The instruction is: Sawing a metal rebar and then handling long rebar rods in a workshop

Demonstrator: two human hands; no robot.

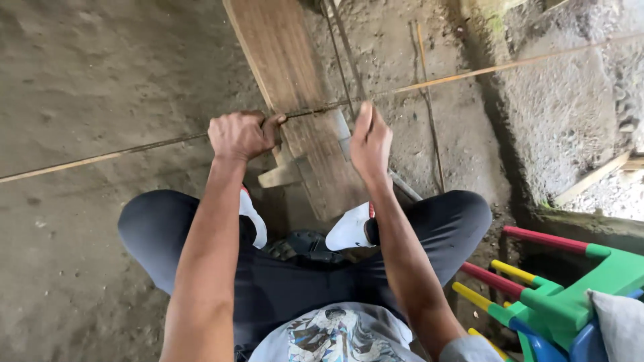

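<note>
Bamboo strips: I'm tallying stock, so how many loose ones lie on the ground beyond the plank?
2: one thin strip beside the plank, another farther right. The long strip in both hands isn't counted; more may be hidden.

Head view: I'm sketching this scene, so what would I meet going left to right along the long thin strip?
Bare dirt floor → left hand gripping the thin strip → wooden plank → right hand → rough concrete wall.

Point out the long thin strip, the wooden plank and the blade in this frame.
thin strip point(469, 72), head view, on its pale stretch right of the hands.
wooden plank point(282, 53), head view, on its bare upper face.
blade point(343, 127), head view, on the grey flat beside the right hand point(370, 142).
</note>
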